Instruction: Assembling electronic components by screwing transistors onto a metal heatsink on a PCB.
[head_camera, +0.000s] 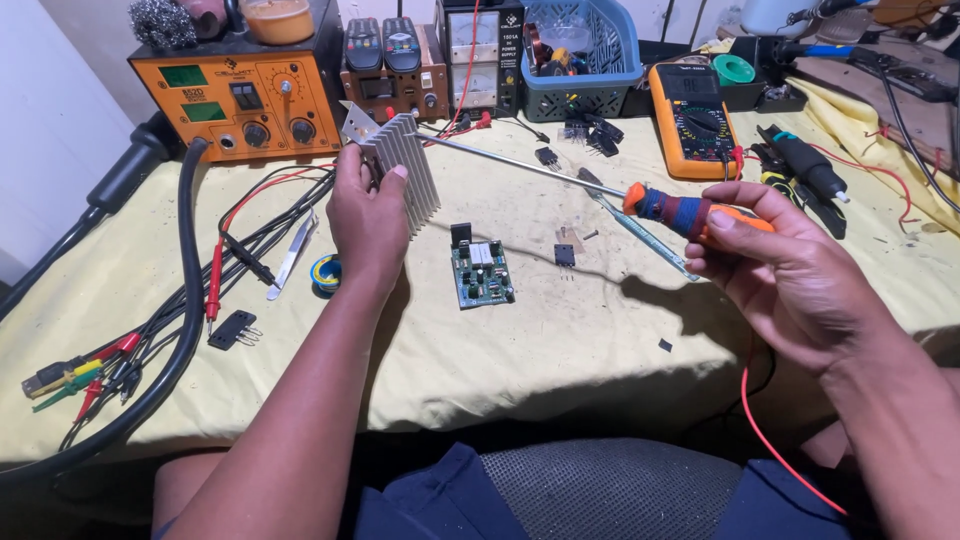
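Note:
My left hand (366, 215) grips a finned aluminium heat sink (405, 165), held upright above the yellow-covered table (560, 350). My right hand (775, 265) holds a screwdriver (680, 210) by its orange and blue handle. The long metal shaft runs left and its tip meets the top of the heat sink. Below, a small green circuit board (481, 272) lies flat on the cloth, with a black transistor (565, 255) to its right.
An orange soldering station (240, 100) stands at the back left, with a power supply (478, 55), a blue basket (580, 55) and an orange multimeter (693, 120) along the back. Black hose and red and black leads (190, 290) trail at left. Tweezers (292, 258) and pliers (805, 175) lie nearby.

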